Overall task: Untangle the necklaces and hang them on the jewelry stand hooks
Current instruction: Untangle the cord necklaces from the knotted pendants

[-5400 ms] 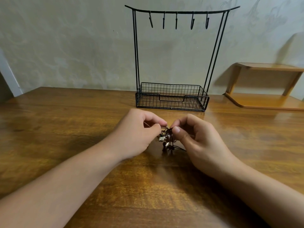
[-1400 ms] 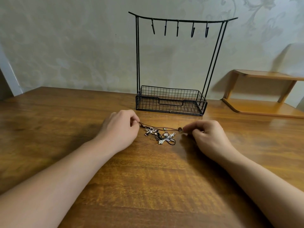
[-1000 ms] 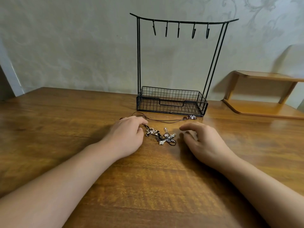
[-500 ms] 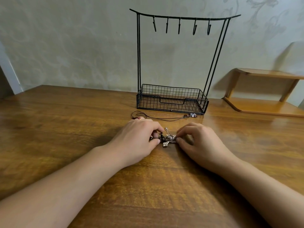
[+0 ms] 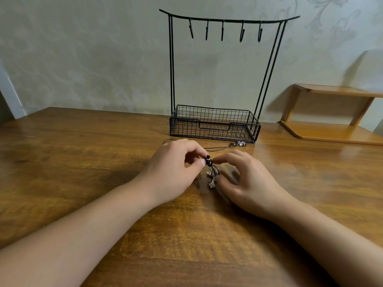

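Untangling is under way: at the middle of the brown wooden desk (image 5: 83, 162) the left hand (image 5: 172, 172) pinches the dark-corded tangle of silver-pendant necklaces (image 5: 210, 172) while the right hand (image 5: 248, 181), fingers curled, reaches its fingertips to the cords, so next comes teasing one cord free before lifting it to the bare hooks (image 5: 222, 33) of the black wire jewelry stand (image 5: 172, 79) at the far edge.

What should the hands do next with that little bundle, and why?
Probably ease the cords apart: the left hand pinches the tangled necklaces by a bead, pendants dangling in a clump, right hand beside them. All five hooks are bare.
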